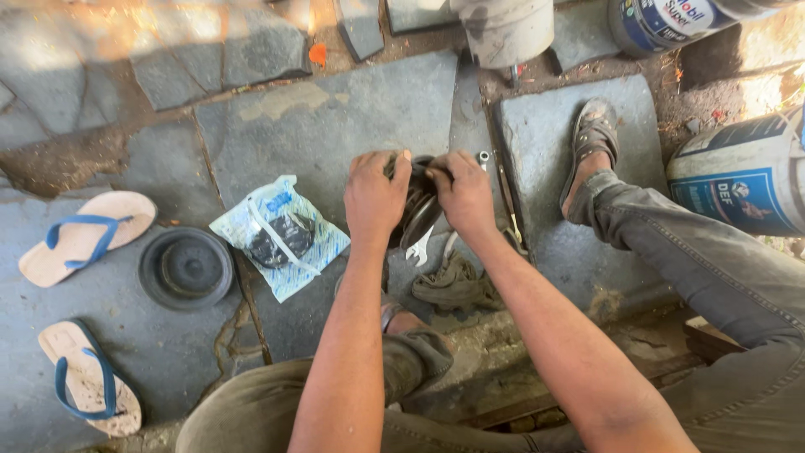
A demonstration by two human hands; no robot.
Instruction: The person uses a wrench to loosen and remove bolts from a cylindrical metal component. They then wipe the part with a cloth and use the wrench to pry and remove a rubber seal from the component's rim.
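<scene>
My left hand (375, 197) and my right hand (463, 195) both grip a dark round metal part (420, 210) standing on edge on the stone floor between them. The left hand's fingers curl over its left rim, and the right hand's cover its top right. Most of the part is hidden by the hands. A wrench end (418, 250) pokes out just below the part. A crumpled dirty rag (454, 285) lies under my right forearm.
A plastic bag with a dark part inside (279, 236) lies left of my hands. A black round rubber disc (186, 268) and two blue-strapped sandals (84, 237) lie further left. Buckets (738, 180) stand at the right and top. My sandalled right foot (592, 138) rests on a slab.
</scene>
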